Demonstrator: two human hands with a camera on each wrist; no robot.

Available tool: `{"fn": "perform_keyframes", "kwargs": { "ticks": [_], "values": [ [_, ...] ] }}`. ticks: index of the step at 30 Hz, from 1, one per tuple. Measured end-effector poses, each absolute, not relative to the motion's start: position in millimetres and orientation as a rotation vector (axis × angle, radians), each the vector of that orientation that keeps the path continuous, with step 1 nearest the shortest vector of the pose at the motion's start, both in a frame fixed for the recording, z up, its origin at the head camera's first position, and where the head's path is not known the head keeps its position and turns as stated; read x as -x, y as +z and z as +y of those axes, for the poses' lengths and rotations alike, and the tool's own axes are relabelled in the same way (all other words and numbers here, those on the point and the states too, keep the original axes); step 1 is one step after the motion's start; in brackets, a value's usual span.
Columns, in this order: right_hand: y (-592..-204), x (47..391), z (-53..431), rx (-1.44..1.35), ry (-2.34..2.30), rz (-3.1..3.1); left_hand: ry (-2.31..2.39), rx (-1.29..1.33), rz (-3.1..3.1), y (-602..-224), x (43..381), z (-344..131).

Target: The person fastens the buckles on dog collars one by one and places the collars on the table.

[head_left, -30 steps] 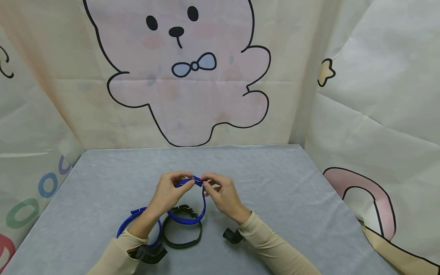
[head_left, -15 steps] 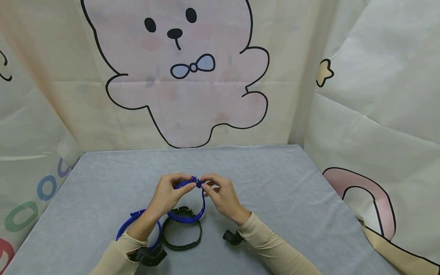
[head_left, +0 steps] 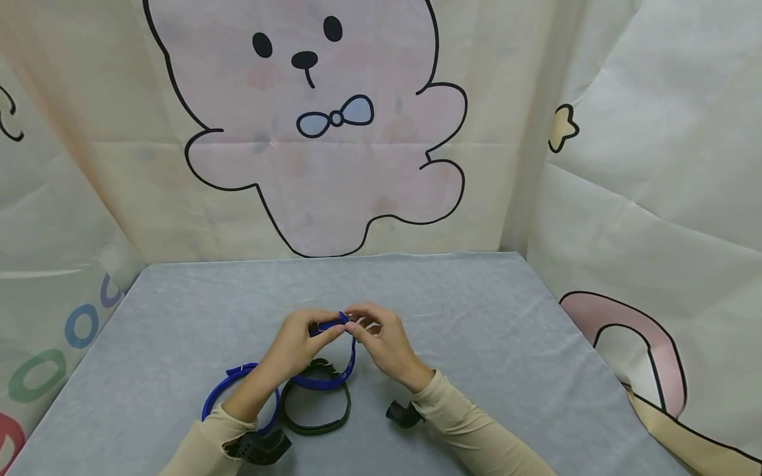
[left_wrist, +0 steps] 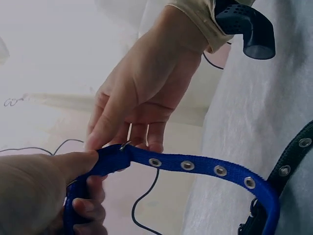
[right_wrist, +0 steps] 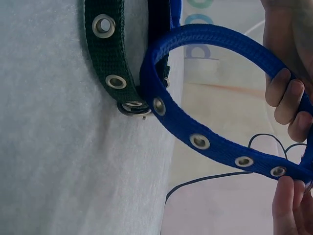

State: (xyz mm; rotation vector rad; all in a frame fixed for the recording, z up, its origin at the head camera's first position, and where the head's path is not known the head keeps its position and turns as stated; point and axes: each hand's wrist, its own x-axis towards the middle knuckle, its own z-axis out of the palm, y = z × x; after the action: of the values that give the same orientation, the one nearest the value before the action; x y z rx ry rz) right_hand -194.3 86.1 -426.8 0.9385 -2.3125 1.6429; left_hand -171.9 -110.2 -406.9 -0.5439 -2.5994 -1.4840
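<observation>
Between my two hands is a blue buckle collar (left_wrist: 220,170), a webbing strap lined with metal eyelets, bent into a loop above the table. My left hand (head_left: 297,340) pinches it near the buckle, thumb on top, with other fingers curled around the band. Opposite, my right hand (head_left: 385,344) pinches the strap at the same place, its fingertips touching the eyelet section in the right wrist view. Fingers cover most of the buckle, so how the strap runs through it is hidden. Below the loop lies a dark green collar (head_left: 315,430) with similar eyelets and its own buckle.
A second blue collar (head_left: 215,395) lies on the grey cloth-covered table (head_left: 476,317), partly behind my left forearm. Black wrist mounts (head_left: 258,448) hang from both sleeves. Printed curtains (head_left: 381,178) stand behind and along both sides.
Both hands have come down slightly and drawn closer together. The small raised loop of blue strap between the fingertips has become a short upright tip. The collars on the table stay put.
</observation>
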Motion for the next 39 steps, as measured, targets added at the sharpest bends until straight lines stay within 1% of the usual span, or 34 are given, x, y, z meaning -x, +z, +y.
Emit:
{"fn": "perform_keyframes", "kwargs": {
  "ticks": [4,16,25,39],
  "values": [
    [-425.6,192.8,88.0,-0.938,1.586,-2.364,-1.456,0.545,-2.626,-406.1,170.6,-109.7],
    [-422.9,194.3,90.9,-1.032,1.505,-2.447,-1.429,0.439,-2.607,-406.1,171.0,-108.5],
    [-425.7,198.1,91.8,-1.004,1.647,-2.454,-1.457,0.458,-2.632,-405.1,170.0,-108.9],
    [-424.2,197.2,90.7,-0.995,1.715,-2.434,-1.381,0.496,-2.674,-408.3,171.9,-109.3]
  ]
}}
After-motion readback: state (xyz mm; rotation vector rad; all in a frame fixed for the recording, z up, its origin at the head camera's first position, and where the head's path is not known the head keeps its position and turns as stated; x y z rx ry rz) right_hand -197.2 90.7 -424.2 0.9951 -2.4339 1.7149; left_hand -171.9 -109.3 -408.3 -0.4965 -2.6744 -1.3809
